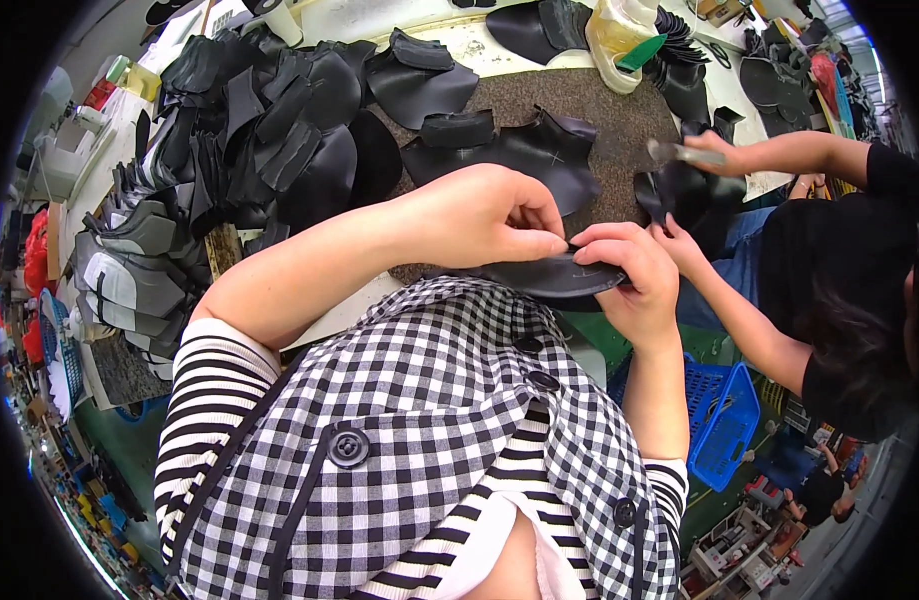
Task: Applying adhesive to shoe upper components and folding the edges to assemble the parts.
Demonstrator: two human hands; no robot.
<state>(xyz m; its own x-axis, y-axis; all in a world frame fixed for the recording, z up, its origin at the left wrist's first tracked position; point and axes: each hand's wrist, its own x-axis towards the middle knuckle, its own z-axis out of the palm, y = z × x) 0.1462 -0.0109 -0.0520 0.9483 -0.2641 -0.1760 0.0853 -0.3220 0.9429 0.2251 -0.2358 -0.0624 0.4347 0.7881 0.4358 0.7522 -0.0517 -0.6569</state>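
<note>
Close against my checked apron I hold a curved black leather-like piece (554,277). My left hand (499,222) comes over it from the left, its fingers curled and its thumb and fingertips closed at the upper edge. On the other end, my right hand (634,265) grips the piece between thumb and fingers, the two hands' fingertips almost touching. Just beyond them, more black pieces (554,160) lie flat on a brown mat (619,120). Part of the held piece is hidden by my hands.
Heaps of black pieces (309,110) and a grey stack (129,270) cover the table's left. To the right, a co-worker's hand (719,153) holds a hammer (674,152) over black material. A yellowish container (614,40) stands at the back; a blue basket (724,425) sits low at right.
</note>
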